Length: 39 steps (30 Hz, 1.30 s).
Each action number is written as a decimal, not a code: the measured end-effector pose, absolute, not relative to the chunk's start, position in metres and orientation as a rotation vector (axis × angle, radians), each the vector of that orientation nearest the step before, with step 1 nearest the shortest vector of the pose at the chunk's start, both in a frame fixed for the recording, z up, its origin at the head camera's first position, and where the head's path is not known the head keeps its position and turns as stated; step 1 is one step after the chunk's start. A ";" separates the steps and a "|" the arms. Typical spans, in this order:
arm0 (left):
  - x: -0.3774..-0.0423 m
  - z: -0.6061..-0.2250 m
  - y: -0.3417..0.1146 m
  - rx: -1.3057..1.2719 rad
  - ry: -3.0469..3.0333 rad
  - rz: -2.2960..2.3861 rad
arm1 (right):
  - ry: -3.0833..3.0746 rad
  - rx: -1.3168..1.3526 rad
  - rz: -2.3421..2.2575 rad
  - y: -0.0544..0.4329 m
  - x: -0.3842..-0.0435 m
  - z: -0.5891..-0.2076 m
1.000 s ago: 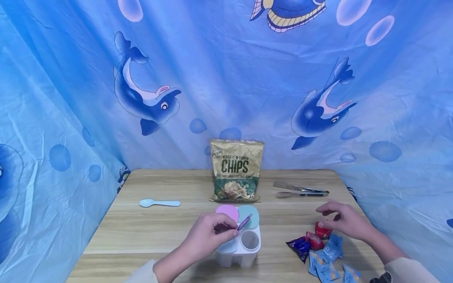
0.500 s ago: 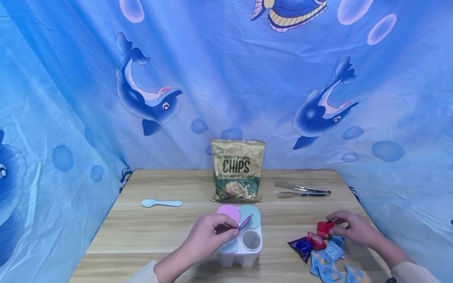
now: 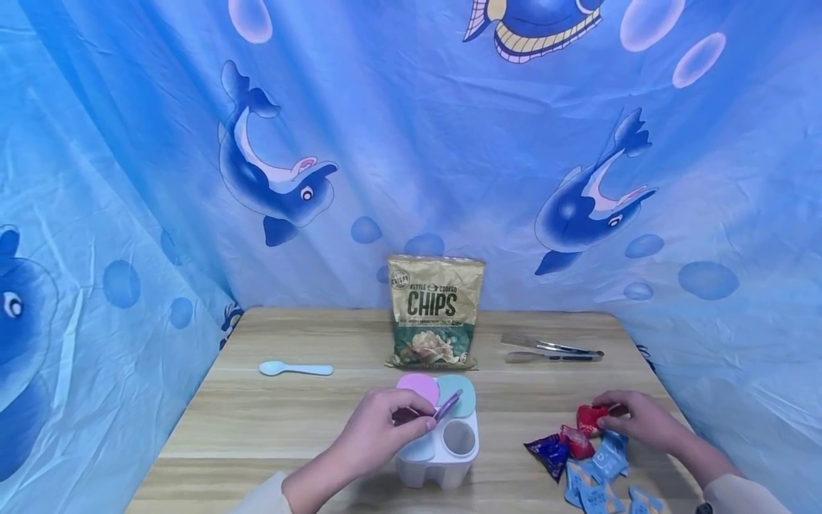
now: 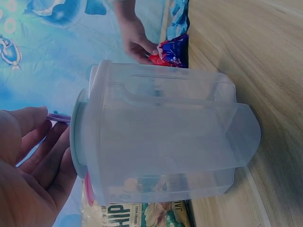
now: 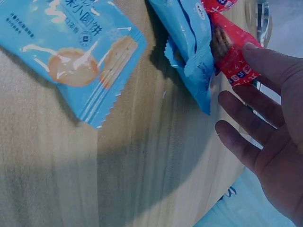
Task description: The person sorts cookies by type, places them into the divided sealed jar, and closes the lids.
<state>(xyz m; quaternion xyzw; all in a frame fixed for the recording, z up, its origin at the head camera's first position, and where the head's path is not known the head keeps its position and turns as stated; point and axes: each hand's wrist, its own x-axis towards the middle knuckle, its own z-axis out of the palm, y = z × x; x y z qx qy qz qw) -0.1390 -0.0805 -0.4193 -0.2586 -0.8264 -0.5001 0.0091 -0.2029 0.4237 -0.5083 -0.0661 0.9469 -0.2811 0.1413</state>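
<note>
My left hand (image 3: 385, 432) pinches a thin purple lid (image 3: 448, 405) on edge above a white, translucent container (image 3: 438, 472) with several round compartments. Pink (image 3: 419, 387) and teal (image 3: 457, 395) lids cover the two far compartments. A pale blue lid (image 3: 419, 450) covers the near left one, partly under the hand. The near right compartment (image 3: 459, 437) is uncovered. At the right, my right hand (image 3: 645, 422) pinches a small red snack packet (image 3: 587, 420) at the pile's far end. In the right wrist view, the thumb presses on this red packet (image 5: 232, 59).
Beside the red packet lie another red packet (image 3: 578, 442), a dark blue one (image 3: 549, 454) and several light blue ones (image 3: 610, 457). A chips bag (image 3: 434, 314) stands behind the container. Metal tongs (image 3: 559, 353) lie back right, a light blue spoon (image 3: 298, 369) at left.
My right hand has come down onto the red packet and now pinches it. The left hand still holds the purple lid over the container. The head view has shifted slightly.
</note>
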 end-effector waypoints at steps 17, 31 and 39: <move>-0.139 -0.421 -0.082 -0.810 -2.575 -1.581 | 2.813 -0.152 -0.925 0.424 -0.198 -0.515; -0.141 -0.420 -0.084 -0.799 -2.593 -1.600 | 2.998 -0.450 -1.014 0.375 -0.199 -0.458; -0.142 -0.420 -0.083 -0.799 -2.600 -1.582 | 3.022 -0.825 -1.157 0.323 -0.193 -0.423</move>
